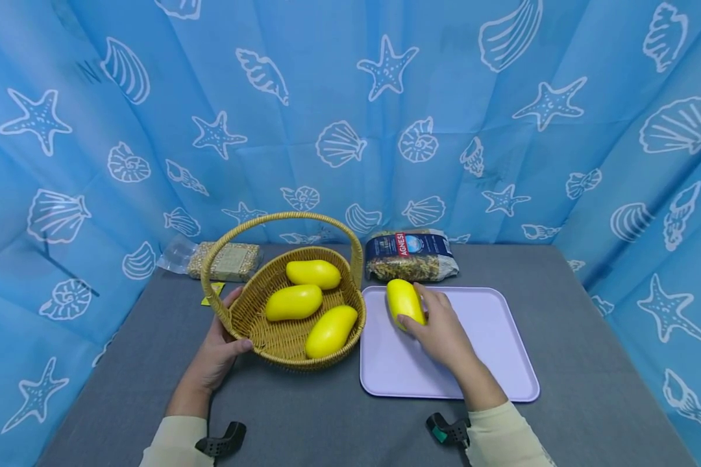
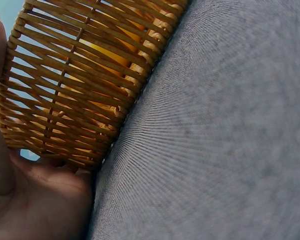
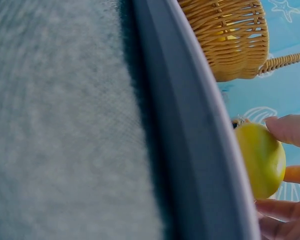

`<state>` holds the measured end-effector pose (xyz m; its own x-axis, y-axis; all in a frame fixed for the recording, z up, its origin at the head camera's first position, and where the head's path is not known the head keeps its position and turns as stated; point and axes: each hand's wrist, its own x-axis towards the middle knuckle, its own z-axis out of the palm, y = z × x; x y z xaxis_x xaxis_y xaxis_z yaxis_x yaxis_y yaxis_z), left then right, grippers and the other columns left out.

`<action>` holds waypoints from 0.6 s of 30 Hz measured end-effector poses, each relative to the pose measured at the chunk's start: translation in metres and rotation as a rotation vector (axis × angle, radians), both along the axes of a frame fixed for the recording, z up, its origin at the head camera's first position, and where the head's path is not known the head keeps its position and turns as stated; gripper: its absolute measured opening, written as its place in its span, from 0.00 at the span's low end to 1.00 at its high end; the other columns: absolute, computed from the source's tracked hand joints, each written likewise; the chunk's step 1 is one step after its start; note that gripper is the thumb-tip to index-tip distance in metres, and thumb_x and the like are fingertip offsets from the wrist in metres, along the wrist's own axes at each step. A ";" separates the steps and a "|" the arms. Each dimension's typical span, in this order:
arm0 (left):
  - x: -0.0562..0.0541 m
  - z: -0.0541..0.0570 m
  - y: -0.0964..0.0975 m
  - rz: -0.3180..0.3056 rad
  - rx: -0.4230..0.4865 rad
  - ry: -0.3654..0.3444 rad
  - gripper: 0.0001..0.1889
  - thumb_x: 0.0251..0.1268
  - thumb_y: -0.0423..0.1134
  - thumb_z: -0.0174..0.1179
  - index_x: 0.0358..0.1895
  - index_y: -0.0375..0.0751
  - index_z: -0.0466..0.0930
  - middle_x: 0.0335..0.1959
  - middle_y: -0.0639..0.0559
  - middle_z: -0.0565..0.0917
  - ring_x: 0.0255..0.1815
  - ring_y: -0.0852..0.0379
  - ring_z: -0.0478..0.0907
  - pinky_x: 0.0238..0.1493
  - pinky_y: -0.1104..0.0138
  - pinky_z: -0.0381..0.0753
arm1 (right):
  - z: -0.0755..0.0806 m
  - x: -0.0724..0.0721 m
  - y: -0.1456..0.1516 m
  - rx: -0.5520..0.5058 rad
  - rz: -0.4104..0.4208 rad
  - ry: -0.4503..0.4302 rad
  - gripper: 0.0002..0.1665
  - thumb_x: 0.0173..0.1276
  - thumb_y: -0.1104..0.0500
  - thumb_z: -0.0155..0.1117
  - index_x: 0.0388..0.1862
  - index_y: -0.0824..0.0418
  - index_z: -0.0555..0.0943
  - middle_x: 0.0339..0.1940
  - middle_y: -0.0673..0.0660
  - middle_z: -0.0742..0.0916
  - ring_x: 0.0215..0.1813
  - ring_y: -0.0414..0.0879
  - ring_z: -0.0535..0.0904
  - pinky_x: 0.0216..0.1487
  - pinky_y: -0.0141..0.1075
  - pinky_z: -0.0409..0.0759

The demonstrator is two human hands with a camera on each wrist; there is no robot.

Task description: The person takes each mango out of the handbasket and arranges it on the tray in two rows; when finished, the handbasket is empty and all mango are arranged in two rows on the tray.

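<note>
A wicker basket (image 1: 271,338) with a tall arched handle stands left of centre, and three yellow mangoes (image 1: 294,303) lie inside it. My left hand (image 1: 213,357) grips the basket's left side, the thumb over the rim and the other fingers mostly hidden behind the wall. In the left wrist view, yellow shows through the weave. My right hand (image 1: 445,329) holds another yellow mango (image 1: 405,302) between thumb and fingers at the left part of the lilac tray (image 1: 496,366). Whether this mango touches the tray, I cannot tell.
Behind the tray lies a bag of pasta (image 1: 410,255) with a dark blue label. A clear bag of pale grains (image 1: 224,259) sits behind the basket's left side, near a small yellow packet (image 1: 213,294). A blue seashell curtain (image 1: 339,97) surrounds the grey table (image 1: 304,421).
</note>
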<state>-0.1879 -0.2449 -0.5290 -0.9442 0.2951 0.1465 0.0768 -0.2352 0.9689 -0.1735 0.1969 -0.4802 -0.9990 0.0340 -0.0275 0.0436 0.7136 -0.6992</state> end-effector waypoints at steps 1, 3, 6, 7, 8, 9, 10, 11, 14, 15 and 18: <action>0.000 0.000 0.000 0.000 0.000 0.001 0.55 0.69 0.15 0.63 0.91 0.58 0.48 0.86 0.37 0.51 0.79 0.41 0.65 0.67 0.59 0.78 | 0.000 0.000 0.000 0.001 -0.001 -0.002 0.46 0.78 0.51 0.73 0.86 0.64 0.64 0.74 0.73 0.74 0.62 0.64 0.80 0.61 0.59 0.81; 0.000 0.001 0.000 0.002 -0.003 -0.001 0.55 0.69 0.15 0.63 0.91 0.59 0.49 0.86 0.37 0.51 0.79 0.41 0.65 0.67 0.60 0.78 | 0.002 0.001 0.000 0.004 -0.001 -0.002 0.46 0.78 0.50 0.73 0.86 0.64 0.64 0.73 0.73 0.74 0.61 0.63 0.81 0.59 0.59 0.82; 0.001 0.001 0.000 0.004 -0.007 -0.002 0.55 0.69 0.14 0.63 0.91 0.58 0.48 0.86 0.36 0.51 0.79 0.41 0.65 0.67 0.59 0.78 | 0.004 0.002 0.002 0.013 0.002 0.009 0.46 0.78 0.49 0.73 0.86 0.64 0.65 0.73 0.73 0.74 0.62 0.64 0.80 0.60 0.60 0.81; 0.001 0.001 0.001 0.004 -0.007 -0.002 0.55 0.69 0.14 0.62 0.91 0.58 0.49 0.86 0.36 0.51 0.79 0.41 0.65 0.67 0.59 0.78 | 0.006 0.003 0.002 0.014 0.006 0.016 0.46 0.78 0.49 0.73 0.86 0.64 0.65 0.74 0.73 0.74 0.63 0.65 0.80 0.60 0.61 0.81; 0.001 0.000 0.001 0.005 -0.009 -0.003 0.55 0.69 0.15 0.63 0.91 0.59 0.49 0.86 0.37 0.52 0.79 0.41 0.65 0.67 0.59 0.78 | 0.008 0.003 0.003 0.014 0.010 0.024 0.46 0.78 0.49 0.72 0.86 0.64 0.65 0.74 0.73 0.74 0.64 0.66 0.80 0.61 0.62 0.80; 0.001 0.000 0.001 0.004 -0.009 -0.003 0.55 0.69 0.15 0.63 0.91 0.59 0.49 0.86 0.37 0.51 0.79 0.42 0.65 0.67 0.59 0.78 | 0.010 0.005 0.004 0.014 0.015 0.033 0.46 0.78 0.49 0.72 0.86 0.64 0.65 0.75 0.73 0.73 0.65 0.67 0.79 0.62 0.63 0.80; 0.001 0.000 0.001 0.003 -0.008 -0.002 0.55 0.69 0.15 0.63 0.91 0.59 0.49 0.86 0.36 0.51 0.79 0.42 0.65 0.67 0.59 0.78 | 0.013 0.006 0.004 0.014 0.019 0.045 0.46 0.78 0.49 0.72 0.86 0.64 0.65 0.75 0.73 0.73 0.66 0.67 0.79 0.62 0.64 0.80; 0.001 0.000 0.000 0.002 -0.006 0.000 0.55 0.69 0.15 0.63 0.91 0.59 0.49 0.86 0.36 0.51 0.79 0.42 0.65 0.67 0.60 0.78 | 0.016 0.007 0.005 0.012 0.025 0.059 0.46 0.78 0.49 0.72 0.86 0.63 0.65 0.75 0.73 0.73 0.67 0.68 0.79 0.62 0.64 0.80; 0.000 -0.001 0.000 -0.002 -0.005 0.012 0.55 0.69 0.16 0.65 0.91 0.58 0.48 0.86 0.35 0.51 0.79 0.42 0.65 0.66 0.60 0.79 | 0.026 0.012 0.007 -0.003 0.041 0.104 0.45 0.78 0.50 0.73 0.86 0.62 0.65 0.76 0.71 0.73 0.68 0.67 0.78 0.62 0.64 0.80; 0.000 -0.001 0.000 -0.003 -0.004 0.016 0.55 0.69 0.16 0.65 0.91 0.57 0.48 0.86 0.35 0.50 0.79 0.42 0.65 0.66 0.61 0.79 | 0.030 0.013 0.008 -0.012 0.046 0.121 0.45 0.78 0.51 0.73 0.86 0.62 0.65 0.76 0.70 0.73 0.68 0.67 0.77 0.61 0.64 0.81; -0.001 -0.001 0.000 -0.003 -0.006 0.024 0.55 0.69 0.16 0.66 0.91 0.57 0.48 0.86 0.34 0.50 0.79 0.43 0.66 0.65 0.61 0.79 | 0.040 0.018 0.011 -0.043 0.062 0.167 0.45 0.78 0.52 0.74 0.87 0.61 0.65 0.77 0.68 0.72 0.68 0.65 0.76 0.61 0.62 0.81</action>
